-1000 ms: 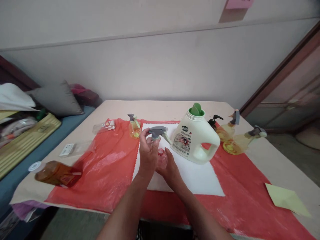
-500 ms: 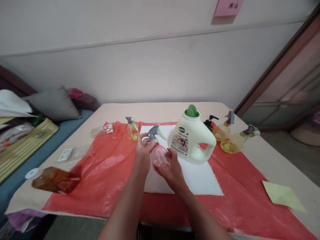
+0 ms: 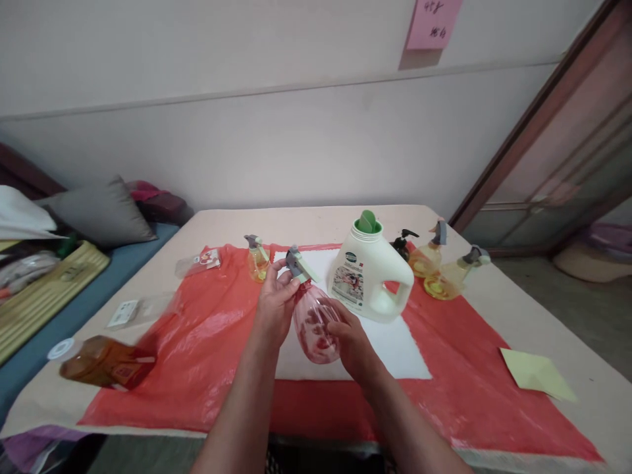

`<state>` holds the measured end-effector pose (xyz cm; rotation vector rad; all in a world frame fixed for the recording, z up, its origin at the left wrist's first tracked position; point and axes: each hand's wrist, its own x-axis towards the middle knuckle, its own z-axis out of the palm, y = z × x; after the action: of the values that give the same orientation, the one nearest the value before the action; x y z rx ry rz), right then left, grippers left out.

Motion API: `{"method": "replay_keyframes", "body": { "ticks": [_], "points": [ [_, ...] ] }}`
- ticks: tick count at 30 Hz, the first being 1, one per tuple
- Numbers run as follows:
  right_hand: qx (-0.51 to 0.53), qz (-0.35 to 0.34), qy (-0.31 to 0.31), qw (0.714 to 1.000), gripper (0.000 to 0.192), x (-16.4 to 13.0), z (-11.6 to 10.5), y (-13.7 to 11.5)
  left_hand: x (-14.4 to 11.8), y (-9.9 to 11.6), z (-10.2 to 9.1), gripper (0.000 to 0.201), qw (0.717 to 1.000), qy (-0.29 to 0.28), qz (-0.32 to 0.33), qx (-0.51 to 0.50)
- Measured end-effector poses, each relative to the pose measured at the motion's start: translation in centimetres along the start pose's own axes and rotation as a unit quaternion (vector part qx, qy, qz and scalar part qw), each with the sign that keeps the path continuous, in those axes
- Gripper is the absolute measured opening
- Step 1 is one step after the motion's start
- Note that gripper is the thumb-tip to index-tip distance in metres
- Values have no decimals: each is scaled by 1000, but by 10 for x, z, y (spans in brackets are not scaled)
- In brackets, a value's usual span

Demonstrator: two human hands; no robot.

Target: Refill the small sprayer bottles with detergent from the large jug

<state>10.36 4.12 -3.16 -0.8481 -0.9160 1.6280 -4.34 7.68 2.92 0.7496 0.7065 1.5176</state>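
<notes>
Both your hands are on the clear spray bottle, head going onto the neck.

Your left hand (image 3: 274, 304) is closed around the grey spray head (image 3: 295, 264), and your right hand (image 3: 351, 341) is wrapped under the clear spray bottle (image 3: 315, 322), which is lifted off the table and tilted away from you, between your two hands. To seat the head well, I would keep the bottle still in your right palm and turn only the collar with your left fingers, keeping it square to the neck so the thread does not cross. The bottle is a rounded, see-through body showing the red sheet (image 3: 207, 342) through it, with a pale green trigger on its grey top. Just beyond your right hand stands the white jug (image 3: 368, 280), and beyond your left hand a small yellow sprayer (image 3: 257, 260).
</notes>
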Motion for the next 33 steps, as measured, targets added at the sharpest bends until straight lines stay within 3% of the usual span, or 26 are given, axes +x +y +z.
{"method": "replay_keyframes", "body": {
  "ticks": [6, 11, 14, 19, 21, 23, 28, 33],
  "points": [
    [-133, -50, 30, 989, 62, -8, 6, -16, -3, 3, 1, 42, 998, 57, 5, 15],
    [-280, -118, 58, 951, 66, -13, 7, -13, -2, 2, -5, 42, 997, 54, 33, 34],
    [-378, -208, 84, 898, 67, -14, 5, -5, -2, 4, -5, 45, 996, 62, 47, 42],
    [-516, -367, 114, 765, 72, -15, 2, -2, -4, 8, -1, 46, 995, 72, 56, 45],
    [-537, -386, 125, 740, 74, -16, 3, -1, -4, 8, -1, 45, 995, 72, 59, 45],
    [-523, -373, 133, 754, 73, -16, 5, 0, -5, 6, -1, 44, 995, 66, 59, 46],
    [-430, -285, 128, 847, 70, -20, 12, -1, -6, 9, -5, 43, 996, 32, 41, 71],
    [-328, -138, 84, 931, 67, -24, 12, -22, -8, 17, -9, 44, 995, 8, 22, 97]
  ]
}}
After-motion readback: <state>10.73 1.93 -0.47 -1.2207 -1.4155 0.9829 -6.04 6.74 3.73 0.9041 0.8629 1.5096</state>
